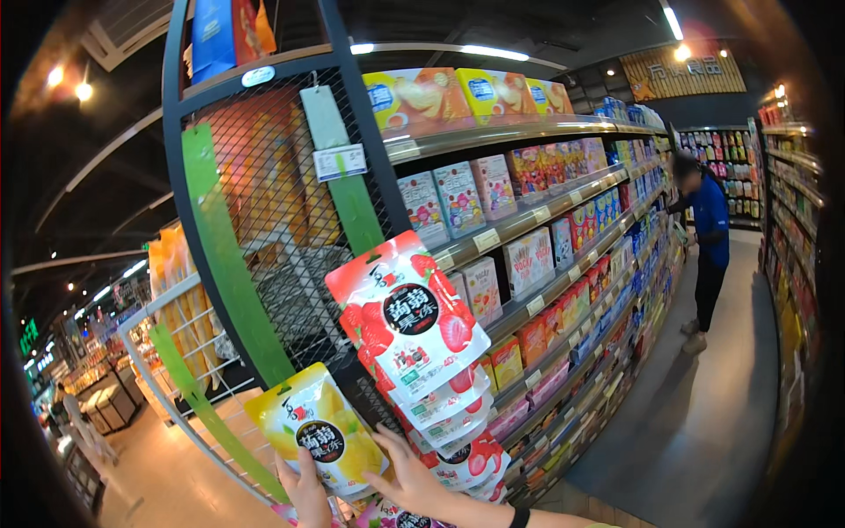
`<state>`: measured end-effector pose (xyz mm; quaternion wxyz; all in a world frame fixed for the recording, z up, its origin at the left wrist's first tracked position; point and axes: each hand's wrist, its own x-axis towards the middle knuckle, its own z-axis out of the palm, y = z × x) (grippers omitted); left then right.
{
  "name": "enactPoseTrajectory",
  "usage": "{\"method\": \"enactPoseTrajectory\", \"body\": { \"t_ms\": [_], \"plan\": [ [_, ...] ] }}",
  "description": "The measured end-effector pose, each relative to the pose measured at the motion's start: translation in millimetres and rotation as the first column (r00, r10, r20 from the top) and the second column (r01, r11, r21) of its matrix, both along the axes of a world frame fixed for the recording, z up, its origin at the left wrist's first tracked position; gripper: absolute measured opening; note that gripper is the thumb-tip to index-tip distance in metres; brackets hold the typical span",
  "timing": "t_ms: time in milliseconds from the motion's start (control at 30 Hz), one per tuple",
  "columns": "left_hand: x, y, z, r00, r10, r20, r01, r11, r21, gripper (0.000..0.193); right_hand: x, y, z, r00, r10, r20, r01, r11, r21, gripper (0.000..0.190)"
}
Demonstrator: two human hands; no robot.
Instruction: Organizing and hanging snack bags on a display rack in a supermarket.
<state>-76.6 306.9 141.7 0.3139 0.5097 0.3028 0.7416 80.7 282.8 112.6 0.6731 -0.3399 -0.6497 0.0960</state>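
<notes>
A yellow pouch of fruit jelly [317,432] is between my two hands at the lower middle, tilted to the left. My left hand [305,485] grips its lower left side, the thumb on the pouch's front. At its lower right edge, my right hand [409,478] touches the pouch with spread fingers; whether it grips is unclear. Red-and-white strawberry jelly pouches [409,317] hang in an overlapping column just above and right of my hands. Purple-and-white pouches [389,515] show below my right hand, partly hidden by it.
A dark mesh end panel [284,218] with green strips stands behind the pouches. Shelves of boxed snacks [528,264] run along the aisle to the right. A white wire rack [198,396] is at left. A person in a blue top [711,218] stands farther down the aisle.
</notes>
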Motion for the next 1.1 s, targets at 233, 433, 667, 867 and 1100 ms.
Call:
{"method": "enactPoseTrajectory", "body": {
  "t_ms": [233,433,667,867,1100],
  "plan": [
    [10,-33,1,0.918,0.324,-0.23,-0.329,0.944,0.014,0.038,39,-66,-19,0.987,0.126,0.101,-0.117,0.989,-0.095,0.055],
    [38,-79,-10,0.935,0.327,-0.136,-0.308,0.94,0.146,0.031,96,-119,2,0.992,0.124,0.001,-0.123,0.983,-0.138,0.04],
    [81,-133,-40,0.933,0.287,-0.215,-0.303,0.952,-0.045,0.031,137,-162,-12,0.983,0.126,-0.136,-0.154,0.964,-0.218,0.03],
    [89,-168,-60,0.951,0.275,-0.139,-0.288,0.954,-0.086,0.028,156,-184,-28,0.971,0.145,-0.189,-0.198,0.933,-0.3,0.027],
    [99,-210,-67,0.957,0.266,-0.116,-0.282,0.947,-0.157,0.031,165,-205,-36,0.984,0.109,-0.143,-0.141,0.962,-0.234,0.027]
  ]
}}
